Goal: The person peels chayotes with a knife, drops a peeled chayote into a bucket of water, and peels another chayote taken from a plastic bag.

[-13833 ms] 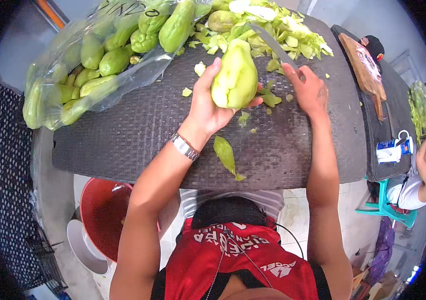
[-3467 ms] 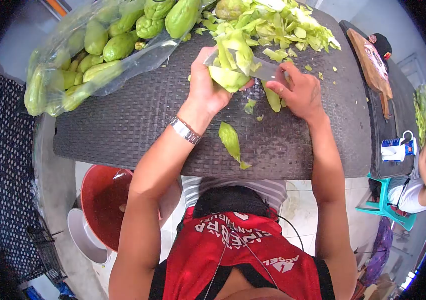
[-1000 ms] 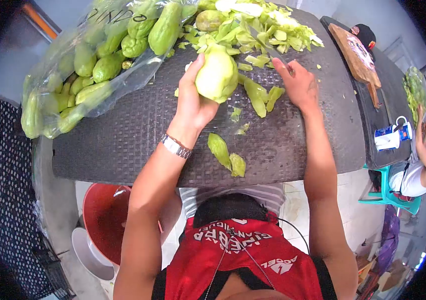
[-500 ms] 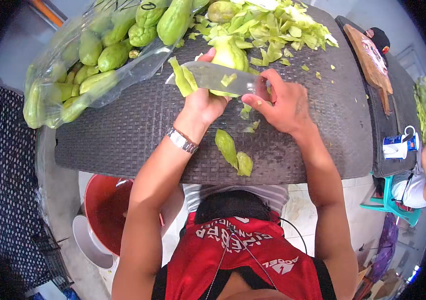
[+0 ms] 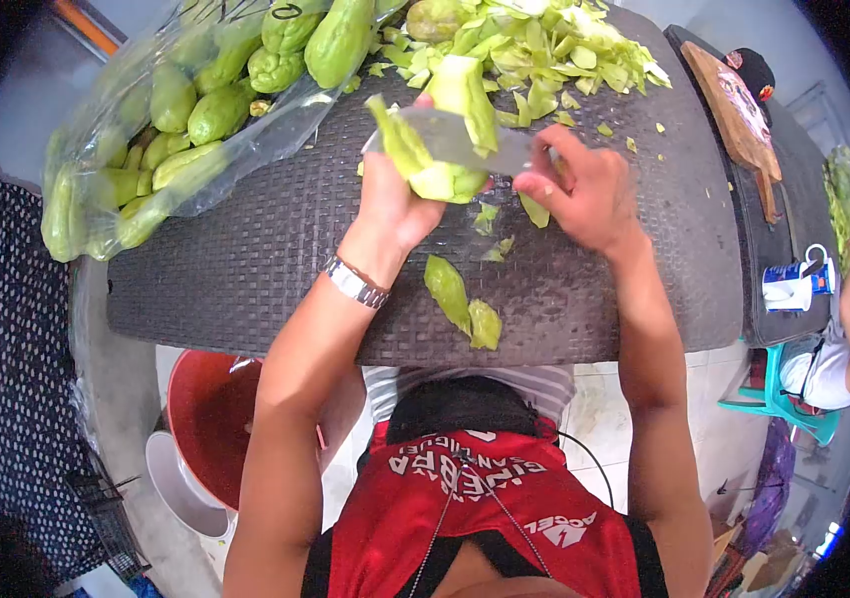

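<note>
My left hand (image 5: 397, 204), wearing a metal watch, is closed around a partly peeled chayote (image 5: 461, 85). The fruit's upper and lower parts show past the blade. My right hand (image 5: 592, 194) grips a broad knife (image 5: 510, 149), whose handle is hidden in the fingers. Its blurred blade lies across the chayote, pointing left. A long green peel strip (image 5: 403, 145) hangs at the blade near the left hand. One piece of peel (image 5: 534, 210) is just below the right fingers. Nearer the table edge lie two larger peel pieces (image 5: 447, 289).
A clear plastic bag (image 5: 255, 135) of whole chayotes lies at the table's left. Behind the hands is a heap of peelings (image 5: 564, 50). A red bucket (image 5: 207, 419) stands below left. On the right are a wooden board (image 5: 739, 120), a mug (image 5: 814, 274) and a seated person (image 5: 829, 369).
My right hand and the knife have shifted slightly right and up. The chayote is turned in my left hand, and a peel piece now shows below the right fingers.
</note>
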The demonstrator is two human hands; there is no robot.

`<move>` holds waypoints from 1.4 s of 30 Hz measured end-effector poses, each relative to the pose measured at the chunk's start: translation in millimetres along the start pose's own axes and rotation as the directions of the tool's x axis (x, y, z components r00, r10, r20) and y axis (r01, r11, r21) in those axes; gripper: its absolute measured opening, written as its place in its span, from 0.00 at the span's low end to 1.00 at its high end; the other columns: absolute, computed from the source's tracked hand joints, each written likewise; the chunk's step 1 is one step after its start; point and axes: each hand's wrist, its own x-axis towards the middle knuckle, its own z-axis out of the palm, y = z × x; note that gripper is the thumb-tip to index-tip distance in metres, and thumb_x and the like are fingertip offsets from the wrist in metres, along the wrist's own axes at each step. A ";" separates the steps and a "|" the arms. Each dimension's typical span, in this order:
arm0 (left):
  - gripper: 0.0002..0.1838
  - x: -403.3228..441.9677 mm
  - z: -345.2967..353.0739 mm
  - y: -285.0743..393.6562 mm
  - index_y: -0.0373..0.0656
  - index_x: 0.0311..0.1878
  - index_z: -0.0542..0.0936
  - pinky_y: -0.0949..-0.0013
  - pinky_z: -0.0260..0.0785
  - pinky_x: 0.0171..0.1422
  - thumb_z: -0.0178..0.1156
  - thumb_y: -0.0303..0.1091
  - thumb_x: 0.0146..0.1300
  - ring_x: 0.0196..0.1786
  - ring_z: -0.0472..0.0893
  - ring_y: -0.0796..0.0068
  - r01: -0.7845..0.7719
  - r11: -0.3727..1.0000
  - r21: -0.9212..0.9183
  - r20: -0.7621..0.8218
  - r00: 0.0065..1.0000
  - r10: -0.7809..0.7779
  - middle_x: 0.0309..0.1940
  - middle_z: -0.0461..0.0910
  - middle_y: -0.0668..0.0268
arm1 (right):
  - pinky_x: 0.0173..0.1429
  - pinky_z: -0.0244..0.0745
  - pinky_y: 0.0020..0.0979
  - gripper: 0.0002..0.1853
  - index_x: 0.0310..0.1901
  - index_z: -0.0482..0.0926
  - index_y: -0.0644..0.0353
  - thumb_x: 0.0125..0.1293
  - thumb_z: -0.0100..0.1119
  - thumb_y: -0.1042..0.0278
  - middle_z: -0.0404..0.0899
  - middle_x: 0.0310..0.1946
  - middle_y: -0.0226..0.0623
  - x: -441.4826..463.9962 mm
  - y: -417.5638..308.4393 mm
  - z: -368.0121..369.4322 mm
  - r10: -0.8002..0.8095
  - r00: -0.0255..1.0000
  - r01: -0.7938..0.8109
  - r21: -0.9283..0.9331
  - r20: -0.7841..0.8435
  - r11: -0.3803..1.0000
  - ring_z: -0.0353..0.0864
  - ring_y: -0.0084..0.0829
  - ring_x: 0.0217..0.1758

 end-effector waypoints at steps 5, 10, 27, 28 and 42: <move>0.21 -0.4 2.1 4.5 0.46 0.65 0.75 0.37 0.81 0.53 0.49 0.45 0.77 0.55 0.85 0.51 -0.020 1.000 -0.004 0.103 0.995 0.021 0.58 0.82 0.56 | 0.29 0.74 0.40 0.27 0.40 0.82 0.53 0.63 0.68 0.33 0.78 0.18 0.36 1.5 9.3 -5.1 0.067 0.997 -0.068 0.030 0.025 0.997 0.83 0.40 0.22; 0.25 1.0 0.3 3.8 0.46 0.66 0.74 0.38 0.80 0.52 0.46 0.49 0.75 0.55 0.85 0.49 -0.002 1.000 0.009 0.085 0.996 0.001 0.59 0.82 0.55 | 0.28 0.70 0.40 0.27 0.41 0.83 0.54 0.64 0.67 0.33 0.76 0.16 0.39 1.6 2.4 -2.6 0.043 0.996 -0.056 0.174 0.074 0.983 0.79 0.39 0.20; 0.34 9.0 -0.1 7.4 0.43 0.70 0.74 0.49 0.82 0.49 0.48 0.61 0.76 0.53 0.85 0.46 0.120 0.992 -0.035 0.189 0.976 -0.111 0.60 0.82 0.51 | 0.40 0.77 0.45 0.32 0.37 0.85 0.55 0.67 0.59 0.27 0.83 0.24 0.43 15.5 40.2 -4.9 0.387 0.922 -0.384 -0.097 0.015 0.918 0.86 0.47 0.33; 0.34 9.6 -1.8 8.2 0.43 0.70 0.74 0.49 0.82 0.49 0.48 0.61 0.76 0.54 0.85 0.46 0.122 0.992 -0.043 0.196 0.974 -0.112 0.60 0.82 0.51 | 0.42 0.78 0.46 0.33 0.37 0.85 0.56 0.67 0.58 0.26 0.85 0.26 0.44 16.6 52.1 -5.4 0.433 0.901 -0.430 -0.160 -0.017 0.889 0.88 0.48 0.36; 0.35 12.6 5.1 3.7 0.43 0.70 0.74 0.49 0.75 0.67 0.44 0.64 0.79 0.61 0.82 0.57 0.078 0.991 -0.113 0.020 0.997 -0.076 0.62 0.81 0.57 | 0.35 0.75 0.31 0.35 0.50 0.85 0.60 0.56 0.76 0.34 0.81 0.25 0.39 5.8 -25.0 17.6 0.443 0.868 -0.491 0.255 0.224 0.833 0.80 0.25 0.29</move>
